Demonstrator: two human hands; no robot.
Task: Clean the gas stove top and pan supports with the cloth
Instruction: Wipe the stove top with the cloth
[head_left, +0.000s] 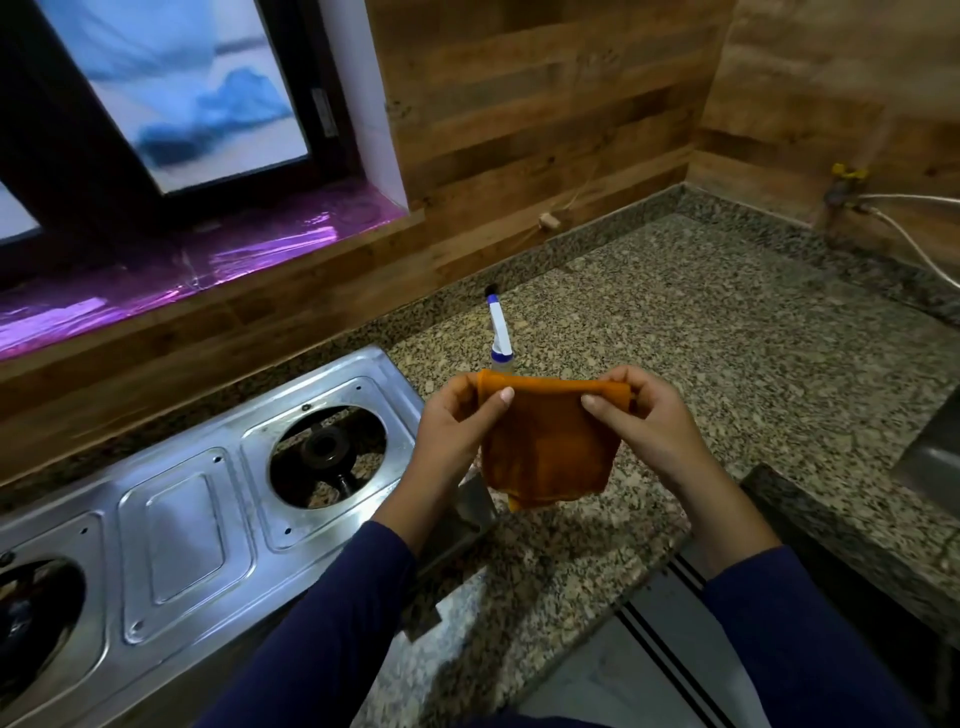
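An orange cloth (545, 447) hangs folded in the air above the granite counter, just right of the stove. My left hand (457, 421) pinches its upper left corner and my right hand (639, 415) pinches its upper right corner. The steel gas stove top (176, 519) lies at the lower left. No pan supports sit on it. One bare burner opening (327, 452) shows near the stove's right end and another (31, 618) at the left edge of the view.
A spray bottle (500, 332) with a white and blue nozzle stands behind the cloth, partly hidden. Speckled granite counter (701, 322) stretches right toward a sink edge (935, 447). A gas valve with white hoses (852, 197) sits on the wooden wall. A window sill (182, 270) runs behind the stove.
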